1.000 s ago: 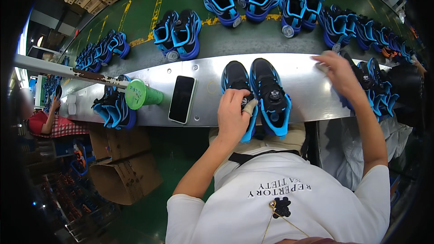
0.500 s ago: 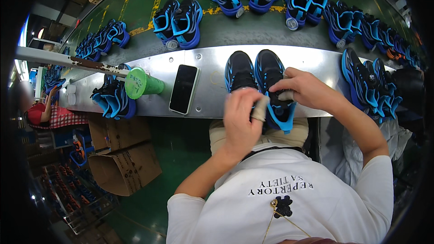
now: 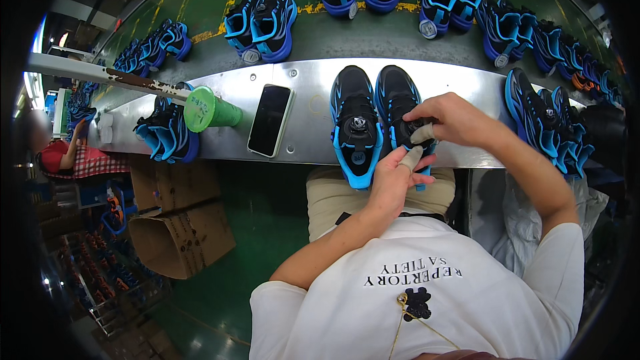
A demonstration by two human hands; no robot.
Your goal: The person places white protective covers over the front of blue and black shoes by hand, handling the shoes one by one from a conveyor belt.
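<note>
Two black and blue sneakers stand side by side on the metal shelf (image 3: 460, 80) in front of me. The left sneaker (image 3: 355, 127) is untouched, with a round dial on its tongue. My right hand (image 3: 450, 120) grips the tongue area of the right sneaker (image 3: 395, 100) from above. My left hand (image 3: 397, 177) holds the same sneaker at its near end, and its taped fingertip meets the taped finger of the right hand.
A black phone (image 3: 270, 120) and a green cup (image 3: 210, 110) lie on the shelf to the left, beside another sneaker pair (image 3: 167, 135). More pairs ride the green conveyor belt (image 3: 320, 33) behind. Several sneakers (image 3: 547, 127) are stacked at right. Cardboard boxes (image 3: 177, 227) stand on the floor at left.
My right hand came back from the stacked sneakers at right to the right sneaker. My left hand shifted from the left sneaker to the right one.
</note>
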